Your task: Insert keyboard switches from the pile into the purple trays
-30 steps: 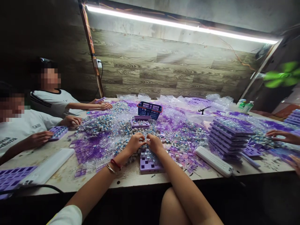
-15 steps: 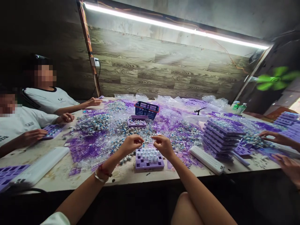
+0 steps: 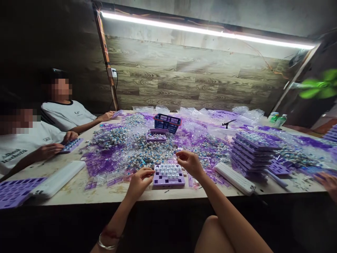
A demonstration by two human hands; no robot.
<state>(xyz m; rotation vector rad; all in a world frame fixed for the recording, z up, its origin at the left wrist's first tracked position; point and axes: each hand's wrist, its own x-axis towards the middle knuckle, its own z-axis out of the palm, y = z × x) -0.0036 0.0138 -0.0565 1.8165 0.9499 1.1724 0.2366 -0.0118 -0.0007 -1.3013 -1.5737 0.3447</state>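
A purple plate with square holes (image 3: 169,182) lies flat in front of me, with rows of small clear pieces (image 3: 170,171) in its middle and open holes around them. At its left edge my left hand (image 3: 140,182) is closed, thumb and fingertips gripping the rim. Just above the plate's far right corner, my right hand (image 3: 190,162) makes a pinch; whatever sits between its fingertips is too small to name. Behind the plate spreads a heap of small white-and-blue pieces (image 3: 142,151).
A dark blue basket (image 3: 167,123) stands behind a smaller purple tray (image 3: 156,137). Purple plates (image 3: 251,151) are stacked at right beside a white bar-shaped unit (image 3: 234,178); another white unit (image 3: 59,179) lies left. Two people sit at left; a person's hand (image 3: 328,181) shows far right.
My left hand has come down and toward me to the plate's left edge. My right hand has shifted slightly, still pinched. The view has turned a little left.
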